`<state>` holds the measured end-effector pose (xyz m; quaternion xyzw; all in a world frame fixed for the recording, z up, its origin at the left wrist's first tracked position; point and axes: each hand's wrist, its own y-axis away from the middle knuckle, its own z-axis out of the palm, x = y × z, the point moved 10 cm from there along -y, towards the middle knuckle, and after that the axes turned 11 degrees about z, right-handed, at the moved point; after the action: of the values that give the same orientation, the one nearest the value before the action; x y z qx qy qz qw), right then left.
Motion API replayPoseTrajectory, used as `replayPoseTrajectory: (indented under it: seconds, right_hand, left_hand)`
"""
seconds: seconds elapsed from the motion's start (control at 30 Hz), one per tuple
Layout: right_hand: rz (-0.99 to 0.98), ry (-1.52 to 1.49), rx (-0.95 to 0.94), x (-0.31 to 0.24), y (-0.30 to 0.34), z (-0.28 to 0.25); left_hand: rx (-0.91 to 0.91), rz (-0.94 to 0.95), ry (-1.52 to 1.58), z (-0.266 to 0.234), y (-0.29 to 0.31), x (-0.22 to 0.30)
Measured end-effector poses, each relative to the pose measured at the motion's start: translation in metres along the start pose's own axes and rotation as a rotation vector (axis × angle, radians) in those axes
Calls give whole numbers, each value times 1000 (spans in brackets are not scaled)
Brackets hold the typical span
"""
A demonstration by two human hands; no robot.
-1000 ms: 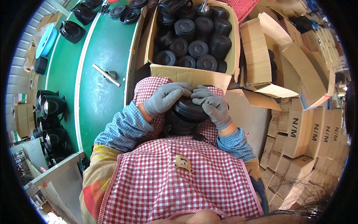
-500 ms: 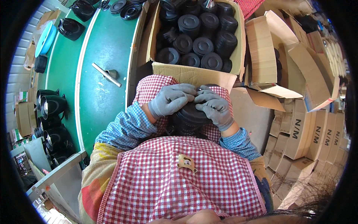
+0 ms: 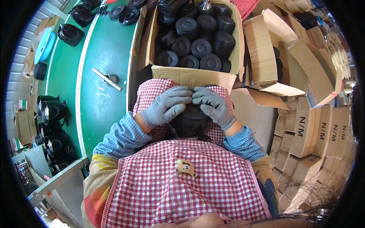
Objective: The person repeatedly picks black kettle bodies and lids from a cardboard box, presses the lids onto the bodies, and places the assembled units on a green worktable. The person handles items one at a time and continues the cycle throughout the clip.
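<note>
In my lap sits a round black plastic lid-like part (image 3: 191, 116), among other dark parts whose shape I cannot make out. My left hand (image 3: 166, 106), in a grey glove, curls over its left side, fingertips at the far edge and thumb along the near side. From the right, my right hand (image 3: 215, 107), gloved alike, bends its fingers over the same edge, with the thumb on the part's top. The fingertips of both hands nearly meet. Whatever lies under them is hidden.
Ahead stands an open cardboard box (image 3: 194, 75) with stacks of black round lids (image 3: 201, 48). On the green workbench (image 3: 104, 110) at left lie a metal T-shaped tool (image 3: 107, 79) and several black pots (image 3: 53, 111). Open cartons (image 3: 262, 49) and stacked boxes (image 3: 304, 131) fill the right.
My left thumb has come down and away from the fingers, along the part's near side. Both hands stay at its far edge. The whole view has shifted slightly.
</note>
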<state>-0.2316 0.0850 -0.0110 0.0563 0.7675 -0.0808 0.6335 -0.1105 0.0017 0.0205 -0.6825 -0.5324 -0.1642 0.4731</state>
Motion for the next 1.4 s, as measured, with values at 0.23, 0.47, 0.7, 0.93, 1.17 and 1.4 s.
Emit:
replayPoseTrajectory:
  seconds: [0.23, 0.47, 0.7, 0.93, 1.17, 1.4]
  right_hand:
    - [-179, 375, 34, -18, 16, 23]
    - [-119, 376, 110, -18, 18, 17]
    - [30, 468, -65, -11, 7, 20]
    - [-70, 839, -219, -19, -5, 22]
    - [-309, 821, -363, -40, -21, 32]
    - [-338, 640, -444, -69, -24, 108]
  left_hand:
    - [-67, -190, -338, 2, 4, -15]
    - [-283, -88, -395, 24, -18, 19]
    - [-191, -183, -399, 12, -9, -11]
    - [-377, -550, -147, 14, -16, -75]
    - [-535, -492, 27, 28, -54, -104]
    - [-627, -535, 47, 64, -67, -121]
